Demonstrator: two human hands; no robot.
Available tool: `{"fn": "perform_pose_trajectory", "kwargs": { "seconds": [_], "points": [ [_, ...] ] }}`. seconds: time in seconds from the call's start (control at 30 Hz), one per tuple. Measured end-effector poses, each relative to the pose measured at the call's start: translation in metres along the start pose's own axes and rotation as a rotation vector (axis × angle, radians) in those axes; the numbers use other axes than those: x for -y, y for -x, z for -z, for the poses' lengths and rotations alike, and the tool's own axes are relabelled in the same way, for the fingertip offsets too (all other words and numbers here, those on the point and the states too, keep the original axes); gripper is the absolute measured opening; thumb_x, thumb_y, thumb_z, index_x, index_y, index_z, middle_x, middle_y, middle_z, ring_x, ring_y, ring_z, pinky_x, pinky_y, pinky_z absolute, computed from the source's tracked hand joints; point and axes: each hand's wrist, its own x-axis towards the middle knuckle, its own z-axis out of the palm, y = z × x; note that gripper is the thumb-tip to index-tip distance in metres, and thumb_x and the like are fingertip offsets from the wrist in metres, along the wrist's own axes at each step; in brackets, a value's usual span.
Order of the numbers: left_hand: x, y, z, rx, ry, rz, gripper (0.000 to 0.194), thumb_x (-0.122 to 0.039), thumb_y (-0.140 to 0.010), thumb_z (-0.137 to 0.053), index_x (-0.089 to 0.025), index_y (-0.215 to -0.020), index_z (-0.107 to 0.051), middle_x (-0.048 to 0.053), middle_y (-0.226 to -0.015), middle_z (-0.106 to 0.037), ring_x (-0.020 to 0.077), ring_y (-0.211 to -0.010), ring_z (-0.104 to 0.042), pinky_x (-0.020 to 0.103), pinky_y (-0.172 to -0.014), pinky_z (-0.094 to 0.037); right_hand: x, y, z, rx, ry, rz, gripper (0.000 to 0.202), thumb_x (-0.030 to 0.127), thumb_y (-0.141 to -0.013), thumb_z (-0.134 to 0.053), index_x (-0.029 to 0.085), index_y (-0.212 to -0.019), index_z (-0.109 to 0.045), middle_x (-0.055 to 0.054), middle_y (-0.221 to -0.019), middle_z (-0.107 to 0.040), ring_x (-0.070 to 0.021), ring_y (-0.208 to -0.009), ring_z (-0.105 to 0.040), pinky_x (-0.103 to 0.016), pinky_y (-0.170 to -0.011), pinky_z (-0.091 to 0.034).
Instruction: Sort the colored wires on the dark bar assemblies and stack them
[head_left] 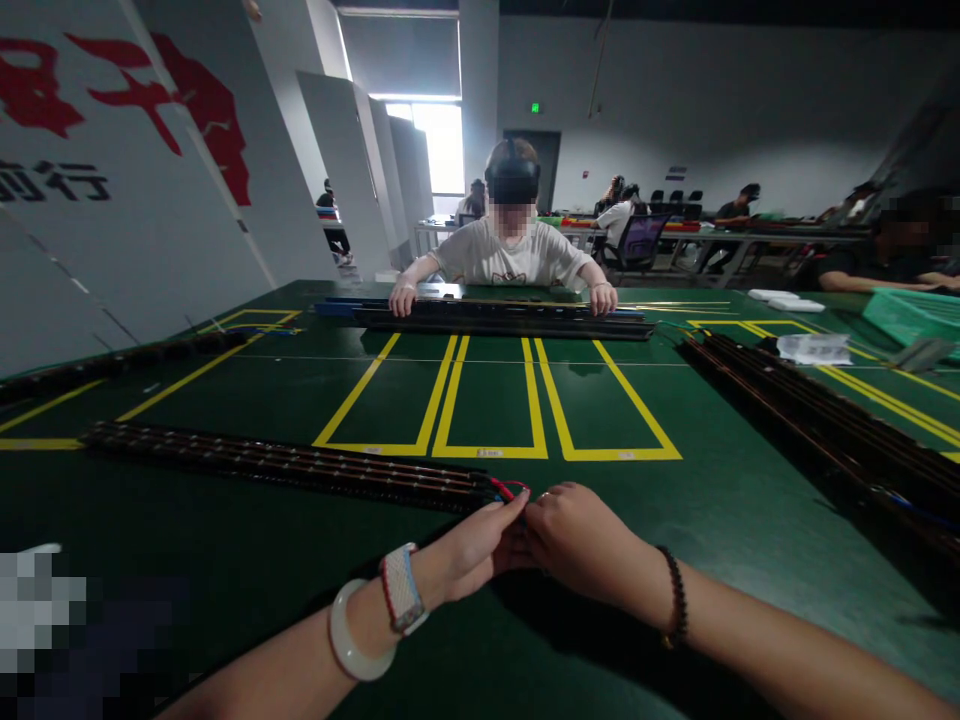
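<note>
A long dark bundle of strips (300,466) with copper-coloured lines lies on the green table, left of centre. Red and blue wires (504,489) come out of its right end. My left hand (480,545), with a watch and a pale bangle on its wrist, is closed at these wire ends, thumb pointing up and right. Touching it, my right hand (574,530) is closed with fingers curled, a dark bead bracelet on the wrist. What lies between the fingertips of both hands is hidden.
Across the green table (390,540), a person (517,245) in a headset holds dark long strips (502,318). More dark bundles (810,420) lie at the right, near a clear plastic piece (814,349) and a green basket (911,318). Yellow tape (491,452) marks rectangles.
</note>
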Motion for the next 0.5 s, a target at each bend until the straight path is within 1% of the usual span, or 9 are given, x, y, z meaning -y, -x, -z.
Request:
{"fn": "perform_pose_trajectory", "kwargs": {
  "seconds": [0.07, 0.13, 0.23, 0.37, 0.5],
  "points": [
    [-0.001, 0.001, -0.002, -0.034, 0.009, 0.004, 0.021, -0.036, -0.087, -0.054, -0.015, -0.086, -0.055, 0.004, -0.079, -0.067, 0.0160, -0.077, -0.064, 0.034, -0.079, -0.046, 0.007, -0.001, -0.007, 0.008, 0.109, 0.019, 0.015, 0.014, -0.081, -0.053, 0.009, -0.087, -0.066, -0.013, -0.076, -0.066, -0.0217, -0.067, -0.059, -0.032, -0.061, -0.038],
    [-0.002, 0.002, -0.004, -0.066, 0.014, -0.001, 0.018, -0.033, -0.087, -0.055, -0.015, -0.084, -0.054, 0.003, -0.077, -0.066, 0.0150, -0.075, -0.064, 0.032, -0.077, -0.046, 0.012, -0.002, -0.010, 0.026, 0.182, 0.007, 0.016, 0.011, -0.080, -0.054, 0.008, -0.089, -0.067, -0.014, -0.078, -0.065, -0.0233, -0.070, -0.059, -0.034, -0.062, -0.040],
    [-0.001, 0.002, -0.007, -0.090, 0.024, -0.014, 0.016, -0.030, -0.088, -0.053, -0.015, -0.082, -0.054, 0.004, -0.078, -0.066, 0.0148, -0.076, -0.064, 0.032, -0.079, -0.047, 0.011, -0.003, -0.009, 0.048, 0.181, -0.010, 0.015, 0.012, -0.080, -0.055, 0.009, -0.088, -0.067, -0.013, -0.077, -0.065, -0.0235, -0.069, -0.059, -0.035, -0.061, -0.041],
    [0.002, -0.001, -0.006, -0.049, 0.040, -0.040, 0.019, -0.034, -0.086, -0.056, -0.015, -0.084, -0.054, 0.005, -0.081, -0.067, 0.0174, -0.078, -0.065, 0.038, -0.083, -0.047, -0.003, 0.001, 0.003, 0.033, 0.093, -0.014, 0.013, 0.020, -0.084, -0.056, 0.014, -0.084, -0.067, -0.011, -0.073, -0.066, -0.0224, -0.066, -0.061, -0.033, -0.060, -0.040],
    [0.004, -0.003, -0.004, 0.027, 0.060, -0.071, 0.024, -0.037, -0.085, -0.057, -0.014, -0.082, -0.055, 0.006, -0.080, -0.067, 0.0174, -0.077, -0.065, 0.039, -0.083, -0.047, -0.012, 0.007, 0.013, 0.017, 0.066, -0.117, 0.028, 0.035, -0.088, -0.052, 0.015, -0.076, -0.066, -0.011, -0.068, -0.066, -0.0205, -0.063, -0.062, -0.029, -0.056, -0.038]
  ]
}}
